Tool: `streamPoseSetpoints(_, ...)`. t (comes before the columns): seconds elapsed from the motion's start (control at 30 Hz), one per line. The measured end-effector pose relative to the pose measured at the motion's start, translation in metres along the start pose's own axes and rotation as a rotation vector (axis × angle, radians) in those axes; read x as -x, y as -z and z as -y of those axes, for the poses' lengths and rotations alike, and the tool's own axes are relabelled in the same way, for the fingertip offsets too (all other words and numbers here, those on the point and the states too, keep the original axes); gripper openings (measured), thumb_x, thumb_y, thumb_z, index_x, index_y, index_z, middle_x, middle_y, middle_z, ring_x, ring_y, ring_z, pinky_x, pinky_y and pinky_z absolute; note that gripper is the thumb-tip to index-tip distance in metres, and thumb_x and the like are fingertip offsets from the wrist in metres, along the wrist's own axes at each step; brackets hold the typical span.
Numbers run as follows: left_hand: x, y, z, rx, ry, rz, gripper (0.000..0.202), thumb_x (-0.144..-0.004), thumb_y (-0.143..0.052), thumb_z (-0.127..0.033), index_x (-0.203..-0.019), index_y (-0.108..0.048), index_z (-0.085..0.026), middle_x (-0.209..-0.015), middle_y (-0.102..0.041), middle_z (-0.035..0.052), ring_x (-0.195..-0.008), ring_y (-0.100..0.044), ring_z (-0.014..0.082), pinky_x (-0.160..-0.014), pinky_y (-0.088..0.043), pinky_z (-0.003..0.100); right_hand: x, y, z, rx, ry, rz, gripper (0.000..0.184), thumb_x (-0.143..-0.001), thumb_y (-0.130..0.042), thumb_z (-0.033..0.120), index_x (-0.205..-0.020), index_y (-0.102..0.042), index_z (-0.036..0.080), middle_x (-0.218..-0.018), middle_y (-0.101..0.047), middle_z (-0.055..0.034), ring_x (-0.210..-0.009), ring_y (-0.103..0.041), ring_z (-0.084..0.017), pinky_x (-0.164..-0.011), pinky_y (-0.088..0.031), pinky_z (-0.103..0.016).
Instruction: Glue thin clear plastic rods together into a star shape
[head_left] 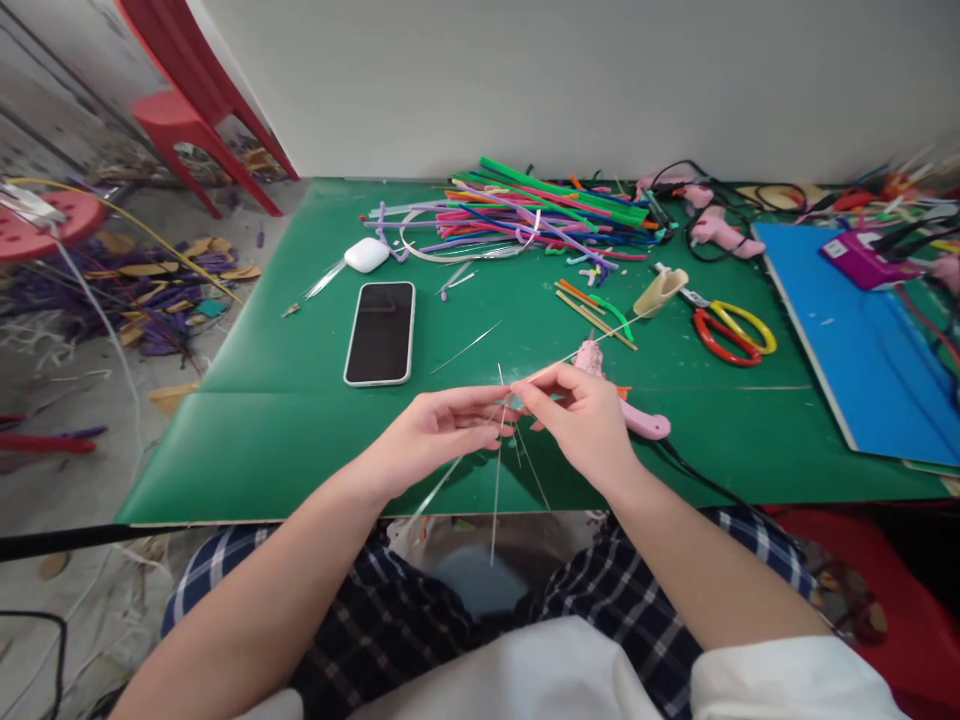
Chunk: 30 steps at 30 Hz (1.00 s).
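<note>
My left hand (442, 425) and my right hand (585, 415) meet over the front part of the green table. Several thin silvery strands (496, 500) cross between my fingertips and fan out below, past the table edge. Left thumb and fingers are closed around the strands. Thumb and forefinger of the right hand pinch them near the crossing, where the exact grip is partly hidden. One long strand runs up to the right, towards a beige tube-like holder (660, 293). A pink glue gun (646, 420) lies just behind my right hand, partly covered by it.
A phone (381, 333) and white case (367, 255) lie left. Colourful pipe cleaners (517, 215) are heaped at the back. Thin sticks (592, 310), red-and-yellow-handled scissors (727, 335) and a blue board (855, 350) lie right. A black cord (712, 485) trails over the front edge.
</note>
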<state>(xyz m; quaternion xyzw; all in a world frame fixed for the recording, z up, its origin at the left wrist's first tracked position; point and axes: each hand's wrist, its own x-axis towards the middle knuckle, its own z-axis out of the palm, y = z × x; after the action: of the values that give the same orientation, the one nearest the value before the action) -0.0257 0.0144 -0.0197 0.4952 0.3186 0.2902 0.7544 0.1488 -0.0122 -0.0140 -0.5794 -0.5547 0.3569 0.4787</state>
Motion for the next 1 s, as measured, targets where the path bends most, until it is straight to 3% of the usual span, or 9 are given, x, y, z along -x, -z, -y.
streamPoseSetpoints(0.1, -0.001, -0.005, 0.004, -0.043, -0.028, -0.106, 0.034, -0.070, -0.075, -0.023, -0.103, -0.068, -0.019, -0.087, -0.075, 0.0046, -0.085, -0.069, 0.0169, -0.079, -0.056, 0.028, 0.002, 0.000, 0.001, -0.008, -0.018, 0.019, 0.013, -0.077, -0.064, 0.029, -0.069, -0.064, 0.018, -0.063, -0.064, 0.0016, -0.057, -0.060, -0.012, -0.052, -0.049, -0.024)
streamPoseSetpoints(0.27, -0.001, -0.016, 0.012, -0.066, -0.035, -0.298, 0.026, -0.072, -0.073, -0.031, -0.091, -0.069, -0.015, -0.073, -0.074, 0.0038, -0.069, -0.069, 0.0147, -0.066, -0.057, 0.024, 0.006, -0.001, 0.004, 0.046, 0.043, 0.031, 0.008, -0.078, -0.063, 0.023, -0.072, -0.066, 0.019, -0.066, -0.067, 0.0020, -0.056, -0.060, -0.010, -0.050, -0.047, -0.022)
streamPoseSetpoints(0.57, 0.004, -0.026, 0.006, -0.120, -0.110, -0.423, 0.016, -0.072, -0.073, -0.030, -0.079, -0.069, -0.015, -0.067, -0.071, 0.0014, -0.060, -0.067, 0.0122, -0.056, -0.056, 0.019, 0.006, 0.006, 0.014, 0.136, 0.174, 0.110, 0.006, -0.079, -0.064, 0.020, -0.082, -0.069, 0.019, -0.079, -0.071, 0.0000, -0.068, -0.064, -0.011, -0.053, -0.050, -0.020)
streamPoseSetpoints(0.7, 0.010, -0.028, 0.002, -0.196, -0.189, -0.409, 0.011, -0.074, -0.071, -0.027, -0.079, -0.071, -0.017, -0.071, -0.073, 0.0011, -0.063, -0.068, 0.0125, -0.058, -0.056, 0.019, 0.009, 0.008, 0.021, 0.165, 0.252, 0.144, 0.006, -0.080, -0.064, 0.019, -0.082, -0.069, 0.020, -0.078, -0.070, -0.0001, -0.070, -0.064, -0.012, -0.055, -0.051, -0.021)
streamPoseSetpoints(0.8, 0.012, -0.022, -0.001, -0.263, -0.257, -0.300, 0.015, -0.075, -0.070, -0.026, -0.089, -0.071, -0.020, -0.081, -0.074, 0.0017, -0.073, -0.070, 0.0141, -0.068, -0.058, 0.022, 0.011, 0.010, 0.024, 0.163, 0.394, 0.085, 0.005, -0.080, -0.064, 0.017, -0.078, -0.068, 0.021, -0.075, -0.070, 0.0009, -0.071, -0.064, -0.012, -0.060, -0.052, -0.024)
streamPoseSetpoints(0.93, 0.015, 0.006, -0.018, -0.538, -0.386, -0.037, 0.046, -0.069, -0.075, -0.024, -0.114, -0.063, -0.026, -0.115, -0.067, 0.0046, -0.107, -0.061, 0.0220, -0.093, -0.051, 0.033, 0.012, 0.015, 0.024, 0.233, 0.556, -0.086, 0.007, -0.082, -0.062, 0.016, -0.082, -0.066, 0.023, -0.078, -0.069, 0.0011, -0.074, -0.063, -0.013, -0.067, -0.052, -0.028)
streamPoseSetpoints(1.0, 0.019, 0.021, -0.030, -0.644, -0.402, -0.127, 0.044, -0.073, -0.072, -0.024, -0.115, -0.062, -0.028, -0.120, -0.063, 0.0041, -0.111, -0.058, 0.0224, -0.096, -0.049, 0.035, 0.012, 0.020, 0.025, 0.282, 0.639, -0.189, 0.010, -0.082, -0.062, 0.015, -0.084, -0.064, 0.024, -0.079, -0.069, 0.0004, -0.074, -0.063, -0.014, -0.073, -0.052, -0.031)
